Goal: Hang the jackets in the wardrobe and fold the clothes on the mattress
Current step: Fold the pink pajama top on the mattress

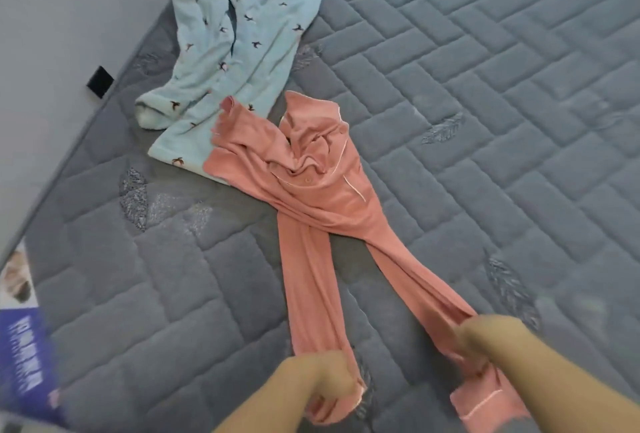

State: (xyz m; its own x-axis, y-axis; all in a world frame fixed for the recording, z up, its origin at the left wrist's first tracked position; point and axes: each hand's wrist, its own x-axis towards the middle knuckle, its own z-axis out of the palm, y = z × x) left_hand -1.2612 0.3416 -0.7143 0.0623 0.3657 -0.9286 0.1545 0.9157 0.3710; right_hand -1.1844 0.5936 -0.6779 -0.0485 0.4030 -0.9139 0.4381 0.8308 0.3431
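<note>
So the pink pajama top (311,197) is lying on the grey mattress (485,103), body end bunched up in a heap further away and two long sections stretched back toward the person like an upside-down V. The left hand (325,380) has its fingers curled tight round the end of one section, and the right hand (485,332) is clenched on the other, with a piped cuff (485,405) flopping out below the wrist. It's all a bit motion-blurred, so I can't tell exactly how much cloth is in each fist. Main worry for me: the far end of the pink top is lying on top of the light blue pajamas with the little birds (235,37), so a hard tug could drag those along or rumple them more, maybe toward the edge of the mattress by the wall on the left. Also the two sections cross over near the heap, so pulling them apart without sorting that twist first probably just tightens the tangle instead of flattening it for folding. And holding only the ends means the crumpled collar bit likely stays a mess unless it gets shaken out or smoothed by hand.
</note>
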